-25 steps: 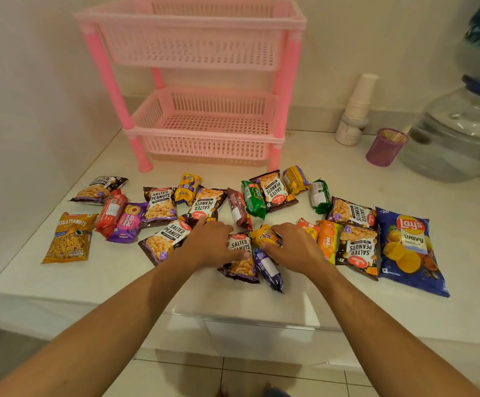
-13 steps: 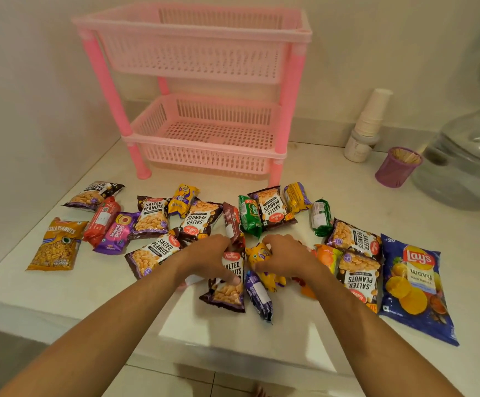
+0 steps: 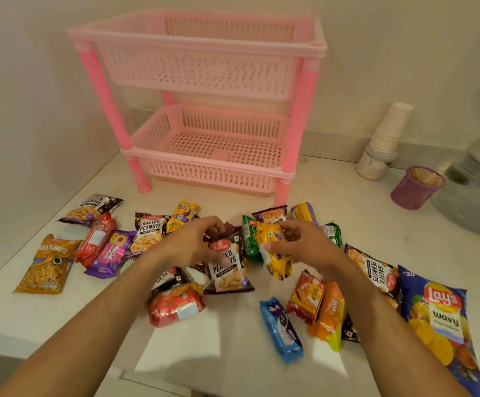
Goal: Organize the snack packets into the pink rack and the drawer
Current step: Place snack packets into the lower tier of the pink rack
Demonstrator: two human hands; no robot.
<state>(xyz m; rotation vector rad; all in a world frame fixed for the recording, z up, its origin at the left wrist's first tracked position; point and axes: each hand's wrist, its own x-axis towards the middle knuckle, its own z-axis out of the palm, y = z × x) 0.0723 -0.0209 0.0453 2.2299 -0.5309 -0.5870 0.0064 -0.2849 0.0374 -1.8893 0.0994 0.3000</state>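
Several snack packets lie scattered over a white counter (image 3: pixel 233 365). My left hand (image 3: pixel 188 245) grips a dark salted peanuts packet (image 3: pixel 228 267) by its top and holds it lifted. My right hand (image 3: pixel 302 243) holds a yellow packet (image 3: pixel 274 253) raised above the counter. A two-tier pink rack (image 3: pixel 204 116) stands behind the pile with both baskets bare. A blue biscuit pack (image 3: pixel 280 329), a red packet (image 3: pixel 175 305), orange packs (image 3: pixel 327 313) and a blue Lay's bag (image 3: pixel 442 319) lie near the front. No drawer shows.
A wall runs along the left. At the back right stand a stack of paper cups (image 3: pixel 385 133) on a white jar, a purple cup of toothpicks (image 3: pixel 416 187) and a large clear water jar (image 3: pixel 479 181). The counter's front edge is near my forearms.
Both hands rose from the pile, the left lifting the peanuts packet, the right the yellow one. The view moved closer, and a red packet lying under them now shows.
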